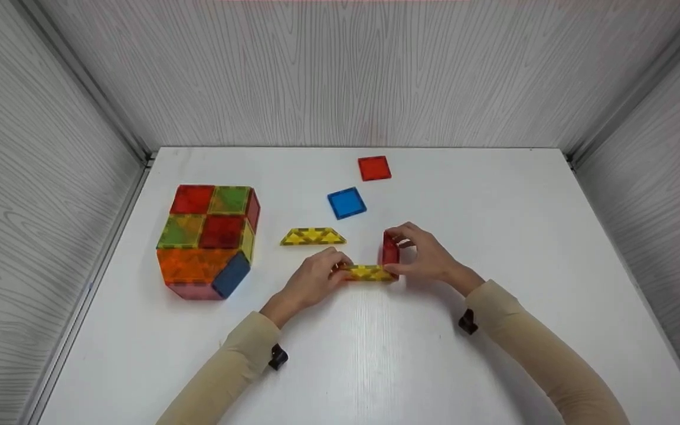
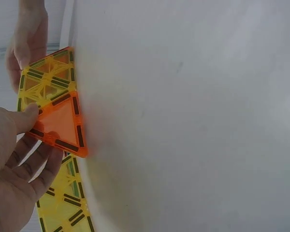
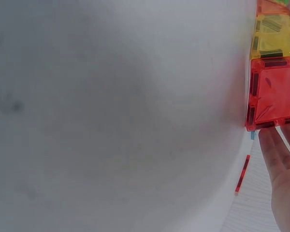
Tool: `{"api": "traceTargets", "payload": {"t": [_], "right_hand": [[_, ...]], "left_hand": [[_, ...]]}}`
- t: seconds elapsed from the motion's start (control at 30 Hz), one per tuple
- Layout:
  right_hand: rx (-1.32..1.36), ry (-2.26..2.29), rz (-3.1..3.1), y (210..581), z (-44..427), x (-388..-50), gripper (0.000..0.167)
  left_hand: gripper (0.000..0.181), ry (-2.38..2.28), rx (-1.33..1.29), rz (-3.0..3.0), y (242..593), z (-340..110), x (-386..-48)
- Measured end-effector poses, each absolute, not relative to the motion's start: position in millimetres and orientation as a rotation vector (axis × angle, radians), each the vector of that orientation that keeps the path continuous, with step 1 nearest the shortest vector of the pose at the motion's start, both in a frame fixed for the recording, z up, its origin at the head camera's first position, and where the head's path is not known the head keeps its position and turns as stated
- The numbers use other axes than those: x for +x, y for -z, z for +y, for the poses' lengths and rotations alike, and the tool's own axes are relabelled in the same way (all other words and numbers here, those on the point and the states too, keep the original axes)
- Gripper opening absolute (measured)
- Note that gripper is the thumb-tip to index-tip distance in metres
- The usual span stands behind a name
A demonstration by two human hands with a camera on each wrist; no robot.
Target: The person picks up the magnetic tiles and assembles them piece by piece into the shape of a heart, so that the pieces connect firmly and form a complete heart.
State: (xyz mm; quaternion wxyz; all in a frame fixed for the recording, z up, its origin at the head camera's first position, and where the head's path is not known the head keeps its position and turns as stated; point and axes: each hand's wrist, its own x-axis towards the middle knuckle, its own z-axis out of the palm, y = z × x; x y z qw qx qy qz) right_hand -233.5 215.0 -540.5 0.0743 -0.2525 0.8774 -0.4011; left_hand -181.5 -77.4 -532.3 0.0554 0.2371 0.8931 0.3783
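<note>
In the head view my left hand [image 1: 313, 278] pinches the left end of a small upright wall of magnetic tiles. An orange triangle tile [image 2: 62, 121] is between its thumb and fingers, edge to edge with a yellow trapezoid tile [image 1: 368, 273]. My right hand [image 1: 427, 258] grips a red square tile [image 1: 390, 252], thumb at the near edge and fingers at the far edge. That red tile [image 3: 278, 92] stands upright at an angle to the yellow one, touching its right end. Just beyond my left hand is another yellow trapezoid tile [image 1: 313, 236].
A built block of coloured magnetic tiles [image 1: 192, 267] stands on the left of the white table [image 1: 340, 366]. A blue square tile [image 1: 347, 203] and another red square tile [image 1: 375, 168] lie farther back. Grey wood-grain panels [image 1: 340, 77] enclose the back and sides.
</note>
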Motion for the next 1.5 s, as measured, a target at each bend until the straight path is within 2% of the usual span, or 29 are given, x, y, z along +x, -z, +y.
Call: {"api": "traceTargets", "payload": {"t": [0.2,0.43,0.63,0.83,1.5], "right_hand": [[-0.773,1.174,2.618,539,215,-234,0.075],[-0.782,1.161,2.613,536,217,-234,0.078],[-0.756,1.123,2.622,538,218,-232,0.081],[-0.740,1.072,2.609,539,218,-231,0.082],[-0.802,1.087,2.608,537,220,-235,0.081]], "left_hand": [[0.036,-1.211,0.714,2.808,520,-100,-191],[0.030,-1.216,0.433,2.971,500,-134,-217],[0.029,-1.085,0.300,2.946,508,-144,-234],[0.018,-1.095,0.303,2.883,519,-136,-241],[0.013,-1.108,0.593,2.794,522,-66,-255]]}}
